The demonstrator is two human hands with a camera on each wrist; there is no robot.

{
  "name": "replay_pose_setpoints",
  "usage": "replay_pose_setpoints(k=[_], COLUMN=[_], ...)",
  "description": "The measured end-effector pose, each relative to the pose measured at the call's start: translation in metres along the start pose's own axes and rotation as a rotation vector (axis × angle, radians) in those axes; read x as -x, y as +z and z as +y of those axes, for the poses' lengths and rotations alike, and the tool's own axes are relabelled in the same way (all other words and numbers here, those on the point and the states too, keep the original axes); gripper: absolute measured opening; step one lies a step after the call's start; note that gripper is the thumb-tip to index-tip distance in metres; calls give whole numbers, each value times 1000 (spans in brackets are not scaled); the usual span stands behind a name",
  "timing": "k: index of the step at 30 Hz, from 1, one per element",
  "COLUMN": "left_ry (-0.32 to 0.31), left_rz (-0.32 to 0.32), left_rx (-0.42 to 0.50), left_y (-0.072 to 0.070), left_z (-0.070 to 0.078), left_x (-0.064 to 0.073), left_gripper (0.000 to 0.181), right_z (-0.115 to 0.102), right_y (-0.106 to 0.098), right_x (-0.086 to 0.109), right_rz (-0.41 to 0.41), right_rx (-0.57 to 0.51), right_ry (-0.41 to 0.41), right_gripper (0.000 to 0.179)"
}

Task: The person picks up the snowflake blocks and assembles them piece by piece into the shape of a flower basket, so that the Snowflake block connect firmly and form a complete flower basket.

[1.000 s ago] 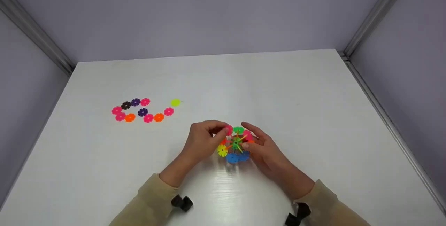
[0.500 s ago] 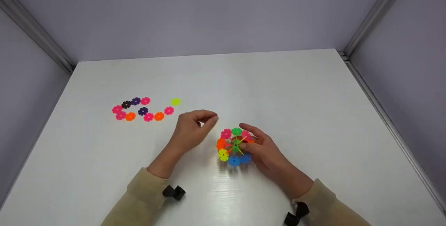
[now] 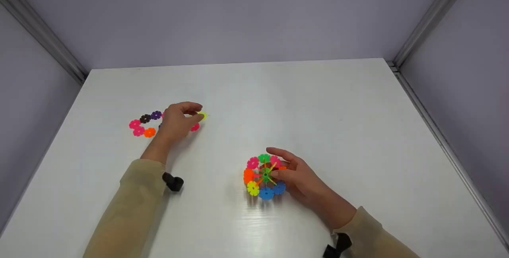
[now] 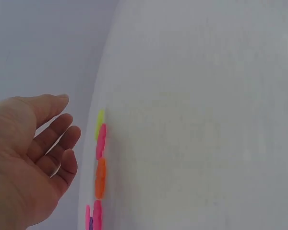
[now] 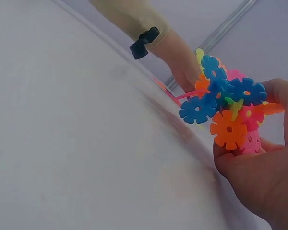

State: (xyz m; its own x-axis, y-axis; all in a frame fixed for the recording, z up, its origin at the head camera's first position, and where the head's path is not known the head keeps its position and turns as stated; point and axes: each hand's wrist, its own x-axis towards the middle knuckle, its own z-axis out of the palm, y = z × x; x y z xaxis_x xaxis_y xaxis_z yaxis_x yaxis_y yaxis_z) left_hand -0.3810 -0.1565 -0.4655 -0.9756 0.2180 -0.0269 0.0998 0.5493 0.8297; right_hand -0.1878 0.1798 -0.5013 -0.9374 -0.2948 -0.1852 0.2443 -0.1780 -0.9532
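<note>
One yellow disc (image 3: 204,115) lies flat on the counter (image 3: 358,111) at three o'clock from the nearer left hand (image 3: 179,122), whose fingers are parted, holding nothing; the right hand (image 3: 300,180) grips the flower-disc cluster (image 3: 265,175) at its nine o'clock.

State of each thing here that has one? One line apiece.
Left hand: fingers bent, nothing gripped, by loose yellow disc
Right hand: gripping disc assembly
Disc assembly: interlocked, held
Loose yellow disc: on table, partly hidden
Other loose discs: lying on table, some hidden behind left hand
</note>
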Motion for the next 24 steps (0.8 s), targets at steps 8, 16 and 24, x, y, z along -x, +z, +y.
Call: replay_pose_setpoints(k=[8, 16, 24], left_ry=[-50, -25, -19], left_rz=[-79, -102, -121], left_rx=[-47, -94, -107], left_y=[-3, 0, 9], left_z=[-10, -13, 0], left_x=[-15, -19, -15], left_gripper=[37, 35, 36], right_z=[1, 0, -1], right_y=[2, 2, 1], right_x=[2, 2, 1], right_rz=[-3, -19, -24], right_rx=[14, 30, 38], right_ry=[7, 5, 7], right_gripper=[80, 79, 79])
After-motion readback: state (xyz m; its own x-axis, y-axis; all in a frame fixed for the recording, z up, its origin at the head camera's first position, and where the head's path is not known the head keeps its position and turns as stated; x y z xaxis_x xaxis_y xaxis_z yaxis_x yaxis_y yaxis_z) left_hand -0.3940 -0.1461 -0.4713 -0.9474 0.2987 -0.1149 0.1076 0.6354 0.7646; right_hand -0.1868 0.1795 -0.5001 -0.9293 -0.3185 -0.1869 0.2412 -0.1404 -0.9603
